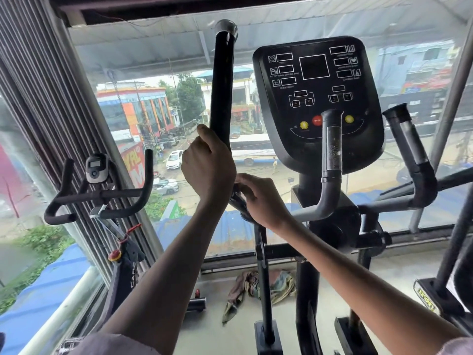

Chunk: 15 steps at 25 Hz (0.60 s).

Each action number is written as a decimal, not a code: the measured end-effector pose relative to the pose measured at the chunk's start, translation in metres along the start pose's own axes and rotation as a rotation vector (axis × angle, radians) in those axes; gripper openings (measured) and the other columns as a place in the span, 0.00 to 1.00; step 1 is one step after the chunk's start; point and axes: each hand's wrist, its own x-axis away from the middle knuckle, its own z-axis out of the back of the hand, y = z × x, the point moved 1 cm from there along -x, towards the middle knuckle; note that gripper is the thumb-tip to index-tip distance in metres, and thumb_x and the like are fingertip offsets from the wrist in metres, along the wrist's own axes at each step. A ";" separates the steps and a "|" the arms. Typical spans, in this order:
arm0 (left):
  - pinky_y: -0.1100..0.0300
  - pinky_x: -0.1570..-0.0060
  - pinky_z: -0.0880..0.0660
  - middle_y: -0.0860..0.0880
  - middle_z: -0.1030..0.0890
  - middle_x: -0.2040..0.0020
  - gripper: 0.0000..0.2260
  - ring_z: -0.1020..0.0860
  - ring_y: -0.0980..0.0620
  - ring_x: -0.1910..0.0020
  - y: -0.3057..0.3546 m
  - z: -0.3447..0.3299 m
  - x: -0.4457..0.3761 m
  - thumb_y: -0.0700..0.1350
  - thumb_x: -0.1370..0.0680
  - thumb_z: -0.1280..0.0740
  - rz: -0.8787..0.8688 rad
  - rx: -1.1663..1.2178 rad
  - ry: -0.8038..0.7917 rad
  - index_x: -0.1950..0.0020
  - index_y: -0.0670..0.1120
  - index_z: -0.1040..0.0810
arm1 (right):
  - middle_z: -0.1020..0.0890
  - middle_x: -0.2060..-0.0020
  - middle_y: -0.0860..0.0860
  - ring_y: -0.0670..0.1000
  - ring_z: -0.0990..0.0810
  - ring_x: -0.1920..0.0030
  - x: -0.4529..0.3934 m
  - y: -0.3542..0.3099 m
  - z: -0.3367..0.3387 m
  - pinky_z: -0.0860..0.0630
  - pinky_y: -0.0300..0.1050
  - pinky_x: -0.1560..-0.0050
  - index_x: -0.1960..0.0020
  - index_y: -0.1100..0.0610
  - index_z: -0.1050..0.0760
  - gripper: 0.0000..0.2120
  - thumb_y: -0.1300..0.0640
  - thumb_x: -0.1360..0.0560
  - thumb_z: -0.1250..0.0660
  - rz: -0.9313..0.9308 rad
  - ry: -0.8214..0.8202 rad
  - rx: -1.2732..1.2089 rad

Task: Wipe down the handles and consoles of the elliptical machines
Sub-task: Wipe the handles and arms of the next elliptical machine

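A tall black moving handle of the elliptical rises left of centre. My left hand grips this handle near its lower end. Just below it, my right hand grips the bent lower part of the same bar; I cannot tell whether it holds anything else. The black console with yellow and red buttons stands to the right, facing me. In front of it rise two fixed grips, the left grip and the right grip. A crumpled cloth lies on the floor by the window.
An exercise bike with black handlebars and a small grey display stands at the left by the blinds. A large window fills the wall ahead. Another machine's frame is at the right edge.
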 end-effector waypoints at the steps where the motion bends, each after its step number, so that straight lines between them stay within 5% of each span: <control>1: 0.50 0.62 0.29 0.43 0.22 0.67 0.26 0.24 0.40 0.63 -0.001 -0.001 0.000 0.51 0.15 0.52 0.010 0.004 -0.001 0.70 0.45 0.31 | 0.14 0.48 0.54 0.47 0.17 0.49 0.007 -0.006 -0.001 0.26 0.34 0.50 0.40 0.60 0.19 0.16 0.70 0.23 0.40 0.009 0.078 -0.044; 6: 0.49 0.62 0.32 0.40 0.17 0.63 0.26 0.23 0.37 0.58 -0.006 -0.004 -0.002 0.53 0.18 0.54 0.045 0.000 -0.010 0.66 0.43 0.27 | 0.24 0.35 0.44 0.49 0.30 0.28 0.042 0.029 -0.018 0.33 0.31 0.33 0.35 0.62 0.22 0.19 0.74 0.21 0.41 0.008 0.171 -0.049; 9: 0.52 0.63 0.42 0.39 0.17 0.59 0.19 0.24 0.36 0.55 -0.006 -0.003 0.000 0.48 0.17 0.53 0.028 -0.039 -0.036 0.65 0.44 0.33 | 0.16 0.44 0.54 0.53 0.21 0.36 0.025 0.043 -0.020 0.21 0.48 0.41 0.38 0.61 0.21 0.17 0.73 0.23 0.39 -0.011 0.079 0.024; 11: 0.50 0.61 0.37 0.39 0.17 0.60 0.21 0.23 0.36 0.56 -0.007 -0.003 0.001 0.50 0.18 0.54 0.039 -0.001 -0.037 0.65 0.44 0.30 | 0.15 0.47 0.54 0.49 0.17 0.49 0.022 0.035 -0.024 0.19 0.47 0.52 0.40 0.60 0.21 0.14 0.70 0.21 0.39 -0.002 0.109 0.006; 15: 0.53 0.61 0.43 0.37 0.17 0.58 0.21 0.26 0.36 0.55 -0.006 -0.002 0.002 0.48 0.16 0.52 0.049 0.004 -0.029 0.66 0.45 0.31 | 0.29 0.30 0.36 0.47 0.28 0.29 0.052 0.030 -0.040 0.29 0.39 0.32 0.32 0.58 0.26 0.20 0.71 0.20 0.42 -0.021 0.261 -0.035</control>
